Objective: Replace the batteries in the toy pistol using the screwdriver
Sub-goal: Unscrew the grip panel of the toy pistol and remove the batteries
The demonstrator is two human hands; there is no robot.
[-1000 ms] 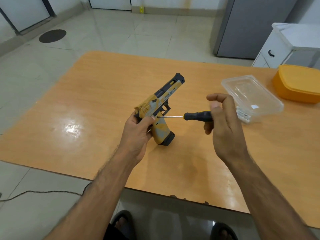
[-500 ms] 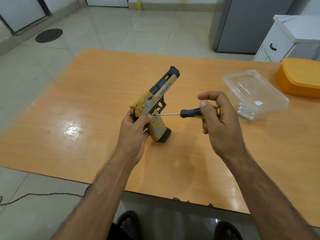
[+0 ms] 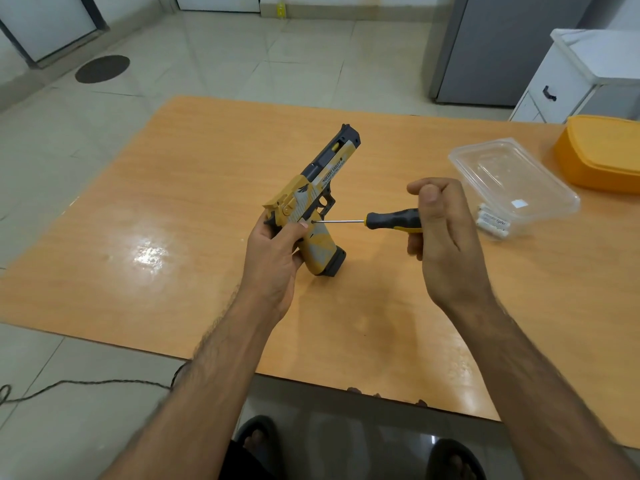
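Since the earlier frame we have regripped the screwdriver (image 3: 393,220): right hand (image 3: 440,237) now fisted round its handle. Shaft lies level, tip leftward at the pistol (image 3: 313,206) grip, which the left hand (image 3: 275,251) clasps above the table (image 3: 173,209).

Both bare forearms rise from the bottom edge toward the middle of the frame. The left hand (image 3: 275,252), at centre, is curled in a grip, thumb pressed forward. The right hand (image 3: 441,237), right of centre, is closed in a loose fist, its back toward the camera, thumb on top.
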